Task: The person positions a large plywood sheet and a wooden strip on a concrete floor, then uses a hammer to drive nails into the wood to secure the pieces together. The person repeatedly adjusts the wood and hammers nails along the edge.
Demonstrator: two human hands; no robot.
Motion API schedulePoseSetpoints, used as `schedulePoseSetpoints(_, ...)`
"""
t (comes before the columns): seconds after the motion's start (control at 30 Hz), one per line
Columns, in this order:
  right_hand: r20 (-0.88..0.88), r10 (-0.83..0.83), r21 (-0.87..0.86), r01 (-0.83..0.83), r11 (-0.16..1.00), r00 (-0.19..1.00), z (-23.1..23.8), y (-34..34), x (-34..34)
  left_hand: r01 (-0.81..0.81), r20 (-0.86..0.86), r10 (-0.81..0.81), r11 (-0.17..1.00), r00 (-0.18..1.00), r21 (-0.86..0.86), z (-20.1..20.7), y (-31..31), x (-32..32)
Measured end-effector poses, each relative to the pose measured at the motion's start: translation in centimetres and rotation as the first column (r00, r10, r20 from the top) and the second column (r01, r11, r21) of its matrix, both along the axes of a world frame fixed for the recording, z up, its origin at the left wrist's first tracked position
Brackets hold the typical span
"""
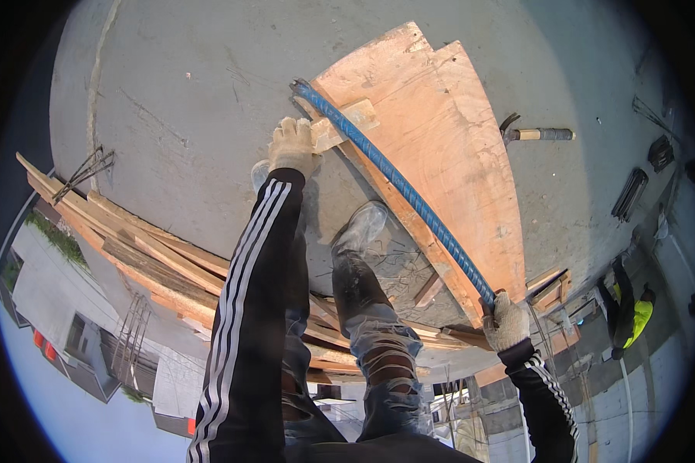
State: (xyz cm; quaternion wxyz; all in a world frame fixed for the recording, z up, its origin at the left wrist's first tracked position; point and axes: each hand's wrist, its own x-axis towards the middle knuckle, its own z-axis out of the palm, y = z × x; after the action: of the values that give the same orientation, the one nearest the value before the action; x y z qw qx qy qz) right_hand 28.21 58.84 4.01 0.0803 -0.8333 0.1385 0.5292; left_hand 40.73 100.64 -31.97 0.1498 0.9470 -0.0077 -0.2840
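Observation:
My right hand (507, 322), in a pale work glove, is closed around the lower end of a long blue pry bar (413, 202). The bar runs up and left to its dark claw end and lies across the plywood sheets (455, 147). A short wooden board (328, 135) passes under the bar near the claw. My left hand (292, 145), also gloved, has its fingers curled at the near end of this short board. The plywood is pale orange, with a stepped far edge and a wooden batten along its left side.
Right of the plywood, a claw hammer (544, 134) lies on the concrete floor (185, 100). Long timber boards (147, 247) are stacked along the edge at the left. Tie wires (89, 171) lie over them. A black and yellow-green garment (632, 309) is at the far right.

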Motion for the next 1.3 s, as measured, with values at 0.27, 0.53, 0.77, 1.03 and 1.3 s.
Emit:
schedulePoseSetpoints(0.27, -0.182, -0.032, -0.043, 0.024, 0.999, 0.983, 2.9, 3.5, 0.2, 0.049, -0.047, -0.051, 0.998, 0.998, -0.031, 3.4, -0.4, 0.8)
schedulePoseSetpoints(0.53, 0.055, -0.034, 0.050, 0.031, 0.998, 0.998, -18.5, 7.1, -7.4, 0.056, 0.056, -0.049, 0.991, 0.997, -0.124, -3.1, 3.4, 0.5)
schedulePoseSetpoints(0.77, 0.224, -0.412, 0.270, 0.350, 0.897, 0.883, -23.5, 13.5, -15.1, 0.151, 0.033, -0.149, 0.986, 0.988, -0.068, 0.1, 1.7, 0.4)
schedulePoseSetpoints(1.03, 0.274, -0.522, 0.237, 0.469, 0.851, 0.808, -8.3, 7.9, -16.3, -0.117, -0.207, 0.132, 0.990, 0.969, 0.083, 8.8, -3.6, 1.5)
schedulePoseSetpoints(1.3, 0.350, -0.454, -0.062, 0.503, 0.862, 0.820, 8.9, 4.8, -21.0, -0.398, -0.247, 0.398, 0.916, 0.883, 0.050, 17.7, 1.0, -3.4)
